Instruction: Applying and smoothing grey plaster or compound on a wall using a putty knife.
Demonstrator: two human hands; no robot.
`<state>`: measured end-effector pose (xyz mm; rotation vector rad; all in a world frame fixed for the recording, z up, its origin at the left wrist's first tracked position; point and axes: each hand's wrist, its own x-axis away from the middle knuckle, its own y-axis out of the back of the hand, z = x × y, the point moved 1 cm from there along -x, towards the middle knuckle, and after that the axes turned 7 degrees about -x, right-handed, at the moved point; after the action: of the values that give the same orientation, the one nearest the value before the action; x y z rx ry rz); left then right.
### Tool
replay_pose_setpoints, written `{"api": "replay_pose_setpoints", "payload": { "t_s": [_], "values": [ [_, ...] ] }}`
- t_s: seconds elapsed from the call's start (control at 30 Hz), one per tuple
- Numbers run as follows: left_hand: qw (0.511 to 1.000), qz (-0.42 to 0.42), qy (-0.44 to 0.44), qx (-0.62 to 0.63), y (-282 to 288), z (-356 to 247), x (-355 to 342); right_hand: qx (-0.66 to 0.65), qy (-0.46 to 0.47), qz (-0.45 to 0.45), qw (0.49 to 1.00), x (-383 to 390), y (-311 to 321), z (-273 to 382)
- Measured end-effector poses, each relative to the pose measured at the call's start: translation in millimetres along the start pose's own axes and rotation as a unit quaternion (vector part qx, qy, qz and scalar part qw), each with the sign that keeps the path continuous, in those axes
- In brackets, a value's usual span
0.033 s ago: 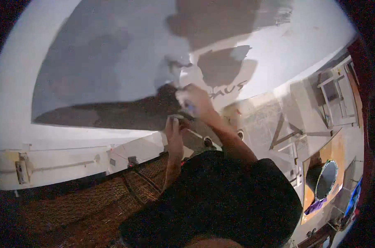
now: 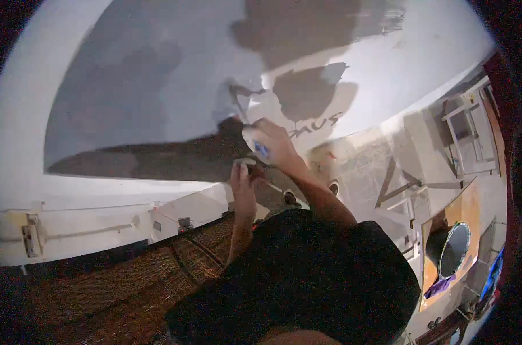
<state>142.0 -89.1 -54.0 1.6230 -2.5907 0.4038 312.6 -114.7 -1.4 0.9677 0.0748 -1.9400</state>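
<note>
Before me is a pale wall point(image 2: 157, 98) with a large grey painted area, a dark brown band along its lower edge and brown shapes. My right hand point(image 2: 277, 144) is raised close to the wall, closed around a small item point(image 2: 262, 149) that shows blue and white between the fingers; its kind cannot be made out. Just below and to the left, my left hand point(image 2: 244, 181) has its fingers curled near the band's lower edge. Something dark and a thin pale stick point(image 2: 271, 185) show beside it; whether that hand grips them is unclear.
At the right, an oval mirror-like panel point(image 2: 454, 250) lies on a wooden board point(image 2: 473, 213) with a purple cloth point(image 2: 439, 286). White frames point(image 2: 471, 135) stand farther along the floor. Woven brown matting point(image 2: 117, 287) runs at lower left. My shoes point(image 2: 290, 197) show below my hands.
My right hand, smeared by motion earlier, now appears sharper and has shifted very slightly. The left hand stays almost in place.
</note>
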Motion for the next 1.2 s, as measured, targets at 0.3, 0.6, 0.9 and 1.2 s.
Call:
{"api": "replay_pose_setpoints", "payload": {
  "t_s": [0.3,0.6,0.9,1.2],
  "values": [
    [0.995,0.087,-0.058,-0.010,-26,-10,3,0.294,-0.049,-0.368,0.881,63,247,-86],
    [0.992,-0.047,-0.041,0.111,-93,0,6,0.032,0.080,-0.001,0.996,23,49,-67],
    [0.977,-0.130,0.003,0.166,-114,12,28,0.315,0.003,-0.214,0.925,79,276,-144],
    [0.970,-0.222,-0.045,0.090,-127,16,98,-0.209,-0.237,-0.338,0.886,90,223,-142]
  ]
}}
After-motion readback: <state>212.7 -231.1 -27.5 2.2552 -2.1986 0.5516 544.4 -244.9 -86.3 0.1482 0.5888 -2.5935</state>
